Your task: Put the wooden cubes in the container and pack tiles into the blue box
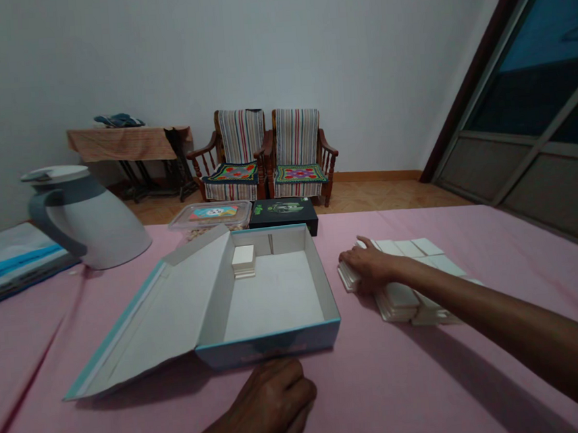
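Note:
An open cardboard box lies on the table with its lid folded out to the left. Inside its back left corner sits a small stack of white cards. On the right stand several more stacks of blank white cards, side by side in rows. My right hand is closed around a stack of white cards at the left end of these rows. Just in front of the box, my left hand rests on the cloth, its fingers curled in and nothing visible in them.
A pink cloth covers the table. A grey-white jug and a blue-white package stand at the left. Behind the box are a clear plastic container and a black box. Two wooden chairs stand beyond.

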A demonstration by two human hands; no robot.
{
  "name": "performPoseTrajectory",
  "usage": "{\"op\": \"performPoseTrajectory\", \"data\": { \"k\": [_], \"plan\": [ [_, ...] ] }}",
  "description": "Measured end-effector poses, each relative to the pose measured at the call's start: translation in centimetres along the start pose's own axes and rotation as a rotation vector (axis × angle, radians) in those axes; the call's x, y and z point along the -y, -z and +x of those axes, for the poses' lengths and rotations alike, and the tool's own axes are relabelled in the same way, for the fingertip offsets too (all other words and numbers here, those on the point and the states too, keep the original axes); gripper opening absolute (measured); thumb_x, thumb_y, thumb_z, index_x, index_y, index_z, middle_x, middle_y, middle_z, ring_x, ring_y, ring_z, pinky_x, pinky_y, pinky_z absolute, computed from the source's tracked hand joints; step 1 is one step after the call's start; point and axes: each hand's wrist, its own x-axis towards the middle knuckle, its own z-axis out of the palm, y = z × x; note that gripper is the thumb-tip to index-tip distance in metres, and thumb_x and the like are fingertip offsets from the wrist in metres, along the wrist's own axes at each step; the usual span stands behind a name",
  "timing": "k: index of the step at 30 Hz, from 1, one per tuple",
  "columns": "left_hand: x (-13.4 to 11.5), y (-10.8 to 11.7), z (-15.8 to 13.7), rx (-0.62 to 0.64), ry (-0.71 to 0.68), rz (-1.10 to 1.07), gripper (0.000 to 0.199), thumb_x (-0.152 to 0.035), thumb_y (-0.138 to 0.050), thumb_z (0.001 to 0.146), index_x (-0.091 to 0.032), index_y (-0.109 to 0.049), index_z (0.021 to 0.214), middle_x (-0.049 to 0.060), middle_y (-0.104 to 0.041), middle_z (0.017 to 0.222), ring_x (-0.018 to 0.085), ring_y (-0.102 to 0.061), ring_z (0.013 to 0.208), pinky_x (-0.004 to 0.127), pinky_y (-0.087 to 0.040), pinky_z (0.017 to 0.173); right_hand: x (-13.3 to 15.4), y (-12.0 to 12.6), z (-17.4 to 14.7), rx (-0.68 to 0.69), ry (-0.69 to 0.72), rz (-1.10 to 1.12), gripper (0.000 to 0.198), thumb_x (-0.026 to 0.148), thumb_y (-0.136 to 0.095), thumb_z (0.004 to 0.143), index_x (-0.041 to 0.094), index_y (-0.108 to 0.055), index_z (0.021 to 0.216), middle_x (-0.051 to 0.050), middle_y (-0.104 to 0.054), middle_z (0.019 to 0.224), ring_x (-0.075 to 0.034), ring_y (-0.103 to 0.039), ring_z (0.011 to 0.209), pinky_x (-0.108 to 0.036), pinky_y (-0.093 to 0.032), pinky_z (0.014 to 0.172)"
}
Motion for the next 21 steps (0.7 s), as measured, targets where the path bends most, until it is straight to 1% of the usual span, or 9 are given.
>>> {"op": "performPoseTrajectory", "data": {
  "k": [4,6,8,11,15,18,21],
  "plan": [
    [0.0,0.0,-0.1,-0.007,-0.007,0.012,0.012,-0.009,-0.044,0.087,-0.019,-0.050,0.084,0.002,-0.055,0.086,0.015,-0.049,0.077,0.028,-0.036,0.068,0.2,-0.6,0.3,-0.038,-0.002,0.050,0.062,0.037,-0.065,0.064,0.012,-0.051,0.119,-0.018,-0.061,0.114,-0.032,-0.056,0.107,-0.050,-0.022,0.102],
    [0.0,0.0,-0.1,-0.015,-0.016,0.018,0.012,-0.009,-0.044,0.087,-0.020,-0.049,0.085,0.002,-0.055,0.086,0.015,-0.049,0.078,0.028,-0.036,0.068,0.2,-0.8,0.4,-0.046,0.008,0.059,0.059,0.035,-0.064,0.064,0.012,-0.052,0.117,-0.017,-0.062,0.113,-0.031,-0.058,0.104,-0.048,-0.029,0.097],
    [-0.1,-0.1,-0.2,-0.018,-0.016,0.020,0.012,-0.010,-0.045,0.087,-0.020,-0.049,0.085,0.002,-0.055,0.087,0.015,-0.049,0.079,0.028,-0.036,0.069,0.1,-1.0,0.4,-0.057,0.028,0.062,0.054,0.035,-0.063,0.065,0.012,-0.054,0.114,-0.017,-0.063,0.110,-0.031,-0.059,0.100,-0.045,-0.033,0.092],
    [-0.1,-0.1,-0.4,-0.019,-0.004,0.022,0.011,-0.010,-0.045,0.088,-0.020,-0.049,0.085,0.002,-0.055,0.088,0.015,-0.048,0.080,0.028,-0.036,0.070,0.2,-1.1,0.4,-0.076,0.042,0.057,0.051,0.038,-0.063,0.066,0.012,-0.055,0.109,-0.017,-0.063,0.108,-0.031,-0.060,0.097,-0.043,-0.034,0.089],
    [-0.2,-0.2,-0.4,-0.036,-0.009,0.029,0.011,-0.010,-0.044,0.088,-0.020,-0.049,0.085,0.002,-0.054,0.086,0.015,-0.048,0.080,0.028,-0.035,0.069,0.8,-0.8,0.3,-0.062,0.027,0.047,0.048,0.037,-0.063,0.066,0.011,-0.055,0.106,-0.017,-0.064,0.105,-0.031,-0.060,0.097,-0.042,-0.033,0.090],
    [-0.1,-0.4,-0.5,-0.055,-0.013,0.025,0.011,-0.011,-0.045,0.087,-0.020,-0.049,0.085,0.002,-0.054,0.086,0.015,-0.048,0.080,0.027,-0.035,0.070,0.9,0.4,-0.1,-0.046,-0.002,0.045,0.049,0.038,-0.064,0.066,0.011,-0.054,0.105,-0.017,-0.063,0.106,-0.031,-0.059,0.098,-0.043,-0.033,0.090],
    [0.0,-0.6,-0.5,-0.070,-0.021,0.029,0.010,-0.011,-0.045,0.088,-0.020,-0.049,0.085,0.001,-0.053,0.086,0.015,-0.048,0.080,0.027,-0.035,0.070,0.4,3.5,-0.8,-0.101,-0.047,0.034,0.050,0.032,-0.065,0.063,0.011,-0.053,0.107,-0.016,-0.062,0.108,-0.030,-0.058,0.098,-0.042,-0.035,0.089]
  ]
}}
